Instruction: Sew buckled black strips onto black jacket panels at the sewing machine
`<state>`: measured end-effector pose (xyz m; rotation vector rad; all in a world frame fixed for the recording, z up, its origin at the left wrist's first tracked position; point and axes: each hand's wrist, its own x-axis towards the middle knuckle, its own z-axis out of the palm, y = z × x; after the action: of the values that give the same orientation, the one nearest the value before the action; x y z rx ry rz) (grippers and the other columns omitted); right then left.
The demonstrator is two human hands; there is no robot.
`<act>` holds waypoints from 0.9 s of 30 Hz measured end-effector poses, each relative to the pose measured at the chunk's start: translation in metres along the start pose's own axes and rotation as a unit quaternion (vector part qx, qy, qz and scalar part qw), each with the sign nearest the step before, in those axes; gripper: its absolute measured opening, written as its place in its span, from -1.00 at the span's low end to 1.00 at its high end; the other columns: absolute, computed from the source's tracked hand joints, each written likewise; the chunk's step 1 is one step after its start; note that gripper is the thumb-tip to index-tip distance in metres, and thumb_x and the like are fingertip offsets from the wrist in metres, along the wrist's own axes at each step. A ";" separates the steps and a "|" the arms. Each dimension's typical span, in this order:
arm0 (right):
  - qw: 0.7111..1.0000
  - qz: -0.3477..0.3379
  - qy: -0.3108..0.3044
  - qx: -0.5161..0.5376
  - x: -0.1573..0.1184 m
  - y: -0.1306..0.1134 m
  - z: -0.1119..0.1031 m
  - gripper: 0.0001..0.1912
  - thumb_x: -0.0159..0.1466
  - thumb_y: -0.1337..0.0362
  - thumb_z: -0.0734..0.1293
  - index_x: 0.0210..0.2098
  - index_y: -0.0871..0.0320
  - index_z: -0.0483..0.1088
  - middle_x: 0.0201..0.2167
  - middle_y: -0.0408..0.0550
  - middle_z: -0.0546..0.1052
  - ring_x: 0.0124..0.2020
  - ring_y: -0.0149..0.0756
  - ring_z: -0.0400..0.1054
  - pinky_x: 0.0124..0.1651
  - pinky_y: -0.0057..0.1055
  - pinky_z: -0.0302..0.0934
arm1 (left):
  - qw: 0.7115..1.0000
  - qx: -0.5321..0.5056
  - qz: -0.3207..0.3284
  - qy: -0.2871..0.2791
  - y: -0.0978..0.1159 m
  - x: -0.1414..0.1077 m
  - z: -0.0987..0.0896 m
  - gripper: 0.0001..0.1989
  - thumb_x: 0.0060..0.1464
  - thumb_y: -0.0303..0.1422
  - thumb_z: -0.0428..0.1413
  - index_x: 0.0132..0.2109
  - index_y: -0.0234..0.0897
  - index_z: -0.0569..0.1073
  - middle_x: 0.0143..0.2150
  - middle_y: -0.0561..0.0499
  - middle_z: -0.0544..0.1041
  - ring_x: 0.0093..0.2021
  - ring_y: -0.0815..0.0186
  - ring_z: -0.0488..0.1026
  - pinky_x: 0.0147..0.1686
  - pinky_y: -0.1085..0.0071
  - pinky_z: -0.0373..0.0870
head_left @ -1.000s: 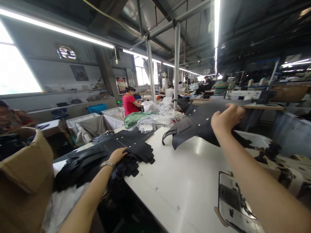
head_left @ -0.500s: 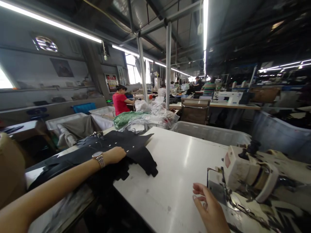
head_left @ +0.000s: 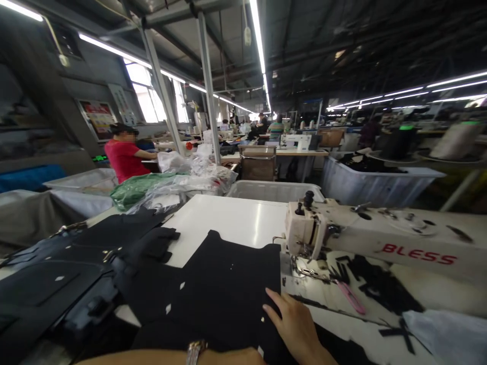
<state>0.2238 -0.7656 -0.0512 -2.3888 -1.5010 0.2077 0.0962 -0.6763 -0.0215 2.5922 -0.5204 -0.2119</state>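
Note:
A black leather-like panel (head_left: pixel 224 289) with small pale marks lies flat on the white table, its edge against the sewing machine's needle area. My right hand (head_left: pixel 294 324) rests on this panel's lower right part, fingers spread flat and pointing toward the machine. Along the bottom edge runs my left forearm with a metal wristwatch (head_left: pixel 196 352). My left hand (head_left: pixel 247 356) is mostly cut off by the frame, lying at the panel's near edge. A heap of similar black pieces (head_left: pixel 57 274) sits to the left.
A white industrial sewing machine marked BLESS (head_left: pixel 365 233) stands right, with black scraps (head_left: pixel 375 281), a pink strip (head_left: pixel 352 298) and a white cloth (head_left: pixel 445 337) beside it. Behind are a plastic crate (head_left: pixel 274 190), a bin (head_left: pixel 380 172), plastic-wrapped bundles (head_left: pixel 137 190), and a person in red (head_left: pixel 124 157).
The view has swung right toward the sewing machine. A black panel now lies at the machine, under my right hand, and my left hand has left the heap.

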 end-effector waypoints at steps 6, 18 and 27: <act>0.995 -0.060 0.049 0.065 -0.024 0.026 -0.009 -0.76 0.20 0.26 0.15 -0.28 0.10 0.43 -0.36 -0.08 0.54 -0.34 -0.31 0.42 -0.23 -0.49 0.21 | 0.979 0.090 -0.087 0.161 -0.072 0.028 -0.033 -0.54 0.15 -0.27 -0.14 0.17 -0.28 0.06 0.17 -0.18 0.14 0.16 0.17 0.08 0.11 0.14 -0.01; 0.992 -0.090 0.031 0.080 -0.045 0.045 -0.020 -0.75 0.17 0.30 0.14 -0.24 0.10 0.39 -0.35 -0.11 0.53 -0.35 -0.35 0.41 -0.25 -0.50 0.20 | 0.968 0.150 -0.140 0.144 -0.056 0.056 -0.002 -0.49 0.15 -0.18 -0.20 0.22 -0.10 -0.12 0.26 0.00 -0.11 0.24 0.17 -0.17 0.12 -0.04 -0.19; 0.989 0.035 0.100 -0.101 -0.024 0.090 -0.057 -0.78 0.18 0.37 0.16 -0.21 0.12 0.36 -0.31 -0.06 0.40 -0.23 -0.32 0.30 -0.17 -0.45 0.17 | 0.967 0.144 -0.151 0.144 -0.054 0.053 -0.001 -0.53 0.16 -0.21 -0.20 0.20 0.03 -0.10 0.26 0.02 -0.13 0.23 0.12 -0.17 0.08 -0.13 -0.18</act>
<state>0.3060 -0.8334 -0.0291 -2.5327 -1.4065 -0.1739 0.1623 -0.6532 -0.0496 2.9093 -0.0500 0.1544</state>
